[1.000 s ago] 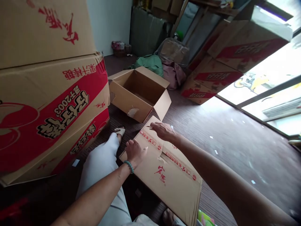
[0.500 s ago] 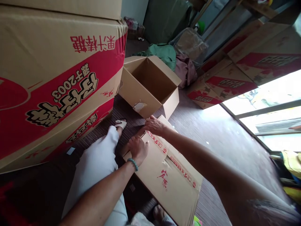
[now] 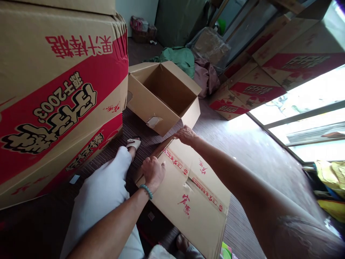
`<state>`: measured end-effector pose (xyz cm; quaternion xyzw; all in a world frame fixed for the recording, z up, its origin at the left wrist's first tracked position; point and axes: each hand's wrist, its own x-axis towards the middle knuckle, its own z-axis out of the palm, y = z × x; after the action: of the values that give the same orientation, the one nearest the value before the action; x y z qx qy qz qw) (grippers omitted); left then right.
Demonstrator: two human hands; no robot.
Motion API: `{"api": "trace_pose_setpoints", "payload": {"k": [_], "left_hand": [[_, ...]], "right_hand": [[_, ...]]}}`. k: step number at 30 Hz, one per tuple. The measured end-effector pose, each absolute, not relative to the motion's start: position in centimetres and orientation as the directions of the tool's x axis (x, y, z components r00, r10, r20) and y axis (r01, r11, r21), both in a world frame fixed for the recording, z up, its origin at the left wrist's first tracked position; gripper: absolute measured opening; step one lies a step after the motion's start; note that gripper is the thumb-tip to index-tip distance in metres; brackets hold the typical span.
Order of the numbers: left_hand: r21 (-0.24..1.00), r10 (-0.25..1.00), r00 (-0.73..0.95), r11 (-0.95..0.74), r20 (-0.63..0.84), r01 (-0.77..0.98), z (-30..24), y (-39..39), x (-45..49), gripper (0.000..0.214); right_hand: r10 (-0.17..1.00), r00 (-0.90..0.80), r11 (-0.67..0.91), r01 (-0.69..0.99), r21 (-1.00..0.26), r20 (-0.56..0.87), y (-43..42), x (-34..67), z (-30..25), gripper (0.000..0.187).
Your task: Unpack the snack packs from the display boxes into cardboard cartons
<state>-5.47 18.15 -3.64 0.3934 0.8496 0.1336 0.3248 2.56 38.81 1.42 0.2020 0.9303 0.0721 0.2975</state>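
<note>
While the left hand (image 3: 153,173) and right hand (image 3: 185,136) grasp the taped carton (image 3: 198,204) with fingers curled over its far end, a level, evenly shared hold seems best; it sits beside the leg (image 3: 105,189), near the open box (image 3: 142,102).

The taped carton (image 3: 199,226) was tan, marked with red characters and crossed by tape (image 3: 175,162) printed in red. The open carton (image 3: 168,124) was plain brown with a whitish patch. On the large carton (image 3: 63,104), a red diagonal band crossed tan, its pale lettering outlined in black. The bracelet (image 3: 147,190) was teal, the trousers (image 3: 99,194) pale grey, the sandal (image 3: 133,143) off-white; the floor (image 3: 237,226) was brown, finely striped.
</note>
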Motion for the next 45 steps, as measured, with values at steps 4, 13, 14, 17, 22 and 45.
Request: {"api": "trace_pose_setpoints", "payload": {"k": [4, 13, 14, 17, 22, 45], "left_hand": [[0.47, 0.757, -0.504, 0.653, -0.416, 0.594, -3.5, 18.2, -5.2, 0.038], [0.476, 0.745, -0.539, 0.666, -0.393, 0.573, -4.1, 18.5, -5.1, 0.037], [0.474, 0.744, -0.54, 0.668, -0.394, 0.574, -4.1, 18.5, -5.0, 0.037], [0.471, 0.743, -0.535, 0.669, -0.401, 0.575, -4.1, 18.5, -5.0, 0.038], [0.461, 0.74, -0.539, 0.672, -0.401, 0.58, -4.0, 18.5, -5.0, 0.037], [0.42, 0.774, -0.523, 0.633, -0.356, 0.651, -5.2, 19.0, -5.3, 0.04]], "right_hand": [[0.52, -0.625, 0.832, 0.524, 0.181, -0.582, 34.6, 2.4, 1.3, 0.035], [0.659, -0.547, 0.718, 0.663, 0.213, -0.517, 28.9, 3.1, -1.2, 0.029], [0.669, -0.541, 0.707, 0.675, 0.211, -0.51, 28.7, 3.2, -1.3, 0.029], [0.712, -0.503, 0.656, 0.726, 0.207, -0.491, 28.5, 3.3, -1.6, 0.027], [0.732, -0.472, 0.625, 0.752, 0.209, -0.492, 28.6, 3.4, -1.8, 0.026], [0.817, -0.196, 0.378, 0.893, 0.246, -0.543, 20.3, 20.5, 0.5, 0.032]]}}
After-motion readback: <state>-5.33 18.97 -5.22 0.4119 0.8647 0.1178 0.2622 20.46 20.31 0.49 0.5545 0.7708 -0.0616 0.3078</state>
